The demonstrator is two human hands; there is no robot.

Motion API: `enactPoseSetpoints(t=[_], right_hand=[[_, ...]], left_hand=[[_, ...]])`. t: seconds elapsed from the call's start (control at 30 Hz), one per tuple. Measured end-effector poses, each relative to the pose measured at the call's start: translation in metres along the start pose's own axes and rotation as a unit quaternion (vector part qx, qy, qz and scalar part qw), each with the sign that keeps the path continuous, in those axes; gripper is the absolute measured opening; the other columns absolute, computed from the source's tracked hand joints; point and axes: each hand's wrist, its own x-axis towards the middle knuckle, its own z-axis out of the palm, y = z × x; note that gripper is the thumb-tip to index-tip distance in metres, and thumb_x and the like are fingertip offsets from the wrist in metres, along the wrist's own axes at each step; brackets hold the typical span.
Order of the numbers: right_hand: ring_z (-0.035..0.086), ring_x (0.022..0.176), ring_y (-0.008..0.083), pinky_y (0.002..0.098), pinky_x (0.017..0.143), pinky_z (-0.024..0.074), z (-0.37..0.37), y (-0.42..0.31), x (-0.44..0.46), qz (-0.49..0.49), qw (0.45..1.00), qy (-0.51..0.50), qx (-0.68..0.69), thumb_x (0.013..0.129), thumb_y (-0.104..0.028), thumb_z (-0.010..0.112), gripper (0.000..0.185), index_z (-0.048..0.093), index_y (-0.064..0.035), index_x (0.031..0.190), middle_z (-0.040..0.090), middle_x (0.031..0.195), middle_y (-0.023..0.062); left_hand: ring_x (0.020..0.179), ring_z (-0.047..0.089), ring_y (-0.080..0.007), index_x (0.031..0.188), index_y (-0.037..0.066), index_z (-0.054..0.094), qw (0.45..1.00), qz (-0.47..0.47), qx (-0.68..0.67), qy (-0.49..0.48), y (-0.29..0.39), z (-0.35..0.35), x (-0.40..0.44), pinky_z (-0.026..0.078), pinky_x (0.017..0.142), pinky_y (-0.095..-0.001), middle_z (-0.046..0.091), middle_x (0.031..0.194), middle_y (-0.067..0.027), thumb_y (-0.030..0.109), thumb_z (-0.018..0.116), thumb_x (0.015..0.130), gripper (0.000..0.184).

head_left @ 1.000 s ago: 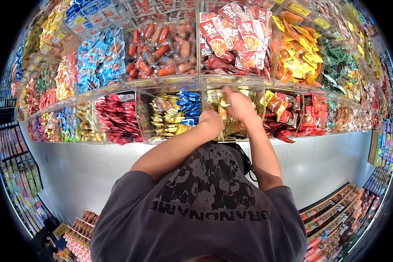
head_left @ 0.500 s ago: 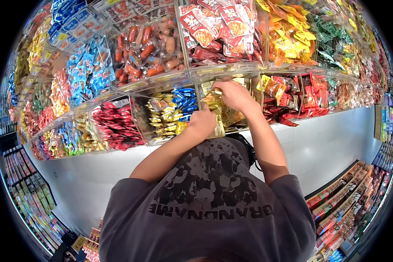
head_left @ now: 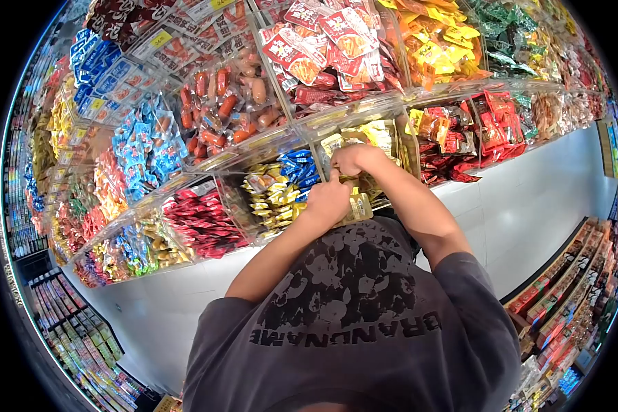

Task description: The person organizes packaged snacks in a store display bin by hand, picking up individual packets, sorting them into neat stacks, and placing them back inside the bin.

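Both hands are in a clear bin of gold-coloured packets (head_left: 379, 134) in the lower row. My left hand (head_left: 328, 200) is low at the bin's left side, fingers closed and pointing up toward the other hand. My right hand (head_left: 350, 161) reaches in from the right, its fingers bent down over the packets and touching or nearly touching my left fingertips. What either hand grips is too small or hidden to name. Just left is a bin of yellow and blue packets (head_left: 275, 192); to the right are orange and red packets (head_left: 443, 134).
Above are bins of wrapped sausages (head_left: 226, 103), red-and-white packets (head_left: 350, 38) and yellow packets (head_left: 439, 44). Red packets (head_left: 202, 218) fill a lower-left bin. Clear dividers and rims separate the bins. More shelves (head_left: 82, 336) stand at lower left and lower right.
The view has turned, so the bins slant down to the left. My right hand has come down toward my left, and the two are now closer together.
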Motion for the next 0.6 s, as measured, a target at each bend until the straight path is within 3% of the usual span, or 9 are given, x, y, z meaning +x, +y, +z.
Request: enactPoseSetpoints(t=[0.07, 0.17, 0.27, 0.33, 0.37, 0.47, 0.5, 0.57, 0.6], right_hand=[[0.069, 0.105, 0.0310, 0.0401, 0.081, 0.0543, -0.003, -0.003, -0.003, 0.022, 0.998, -0.045, 0.046, 0.082, -0.008, 0.060, 0.048, 0.064, -0.0098, 0.130, 0.069, 0.120, 0.0175], [0.071, 0.093, 0.0289, 0.0383, 0.073, 0.0549, 0.005, 0.004, 0.000, 0.050, 0.993, -0.005, 0.102, 0.084, -0.010, 0.060, 0.046, 0.062, -0.0091, 0.130, 0.069, 0.115, 0.0174], [0.073, 0.085, 0.0266, 0.0362, 0.069, 0.0550, 0.013, 0.009, -0.006, 0.043, 0.997, 0.044, 0.053, 0.087, -0.010, 0.058, 0.044, 0.059, -0.0090, 0.131, 0.068, 0.116, 0.0173], [0.072, 0.081, 0.0294, 0.0428, 0.072, 0.0532, 0.018, 0.019, -0.011, -0.020, 0.970, 0.140, 0.196, 0.086, -0.009, 0.054, 0.041, 0.063, 0.0001, 0.125, 0.072, 0.103, 0.0190], [0.072, 0.081, 0.0294, 0.0428, 0.072, 0.0532, 0.021, 0.021, -0.011, -0.021, 0.970, 0.140, 0.197, 0.086, -0.009, 0.054, 0.041, 0.063, 0.0001, 0.125, 0.072, 0.103, 0.0190], [0.071, 0.098, 0.0335, 0.0417, 0.088, 0.0537, 0.029, 0.025, -0.008, -0.030, 0.979, 0.191, 0.058, 0.091, -0.020, 0.062, 0.042, 0.061, -0.0078, 0.131, 0.067, 0.123, 0.0202], [0.071, 0.098, 0.0335, 0.0417, 0.088, 0.0537, 0.029, 0.022, -0.014, -0.031, 0.979, 0.192, 0.060, 0.091, -0.020, 0.062, 0.042, 0.061, -0.0078, 0.131, 0.067, 0.123, 0.0202], [0.067, 0.106, 0.0354, 0.0428, 0.092, 0.0522, 0.024, 0.011, -0.032, -0.049, 0.970, 0.210, 0.116, 0.091, -0.024, 0.065, 0.041, 0.062, -0.0097, 0.130, 0.067, 0.123, 0.0198], [0.067, 0.106, 0.0354, 0.0428, 0.092, 0.0522, 0.023, 0.010, -0.036, -0.050, 0.970, 0.207, 0.115, 0.091, -0.024, 0.065, 0.041, 0.062, -0.0097, 0.130, 0.067, 0.123, 0.0198]], left_hand=[[0.077, 0.072, -0.0373, 0.110, 0.010, 0.069, 1.000, 0.002, -0.017, 0.020, 0.001, -0.006, -0.006, 0.058, 0.066, -0.0463, 0.059, 0.118, -0.0258, 0.012, 0.058, 0.085, 0.027], [0.079, 0.071, -0.0379, 0.110, 0.009, 0.068, 0.998, -0.008, -0.058, 0.036, 0.000, -0.017, -0.014, 0.059, 0.069, -0.0461, 0.058, 0.123, -0.0215, 0.011, 0.059, 0.084, 0.028], [0.090, 0.069, -0.0387, 0.110, 0.006, 0.067, 0.990, -0.011, -0.124, 0.060, -0.009, -0.026, -0.025, 0.058, 0.077, -0.0460, 0.060, 0.126, -0.0164, 0.007, 0.057, 0.085, 0.027], [0.101, 0.065, -0.0402, 0.110, 0.002, 0.065, 0.960, 0.043, -0.247, 0.122, -0.017, -0.031, -0.033, 0.055, 0.086, -0.0445, 0.062, 0.127, -0.0152, 0.004, 0.052, 0.087, 0.026], [0.107, 0.063, -0.0374, 0.110, 0.000, 0.063, 0.946, 0.040, -0.298, 0.124, -0.022, -0.034, -0.036, 0.051, 0.093, -0.0406, 0.064, 0.122, -0.0171, 0.000, 0.047, 0.086, 0.029], [0.108, 0.064, -0.0307, 0.110, -0.002, 0.062, 0.914, 0.032, -0.362, 0.180, -0.041, -0.038, -0.047, 0.048, 0.096, -0.0356, 0.064, 0.120, -0.0167, -0.004, 0.043, 0.085, 0.032], [0.108, 0.064, -0.0307, 0.110, -0.002, 0.062, 0.915, 0.032, -0.361, 0.179, -0.049, -0.035, -0.050, 0.048, 0.096, -0.0356, 0.064, 0.120, -0.0167, -0.004, 0.043, 0.085, 0.032], [0.103, 0.065, -0.0324, 0.112, -0.005, 0.061, 0.860, 0.012, -0.433, 0.269, -0.066, -0.019, -0.057, 0.049, 0.093, -0.0355, 0.066, 0.113, -0.0189, -0.005, 0.041, 0.084, 0.035], [0.102, 0.065, -0.0286, 0.112, -0.006, 0.061, 0.853, -0.020, -0.429, 0.296, -0.068, -0.019, -0.061, 0.048, 0.093, -0.0335, 0.067, 0.109, -0.0179, -0.007, 0.039, 0.084, 0.035]])
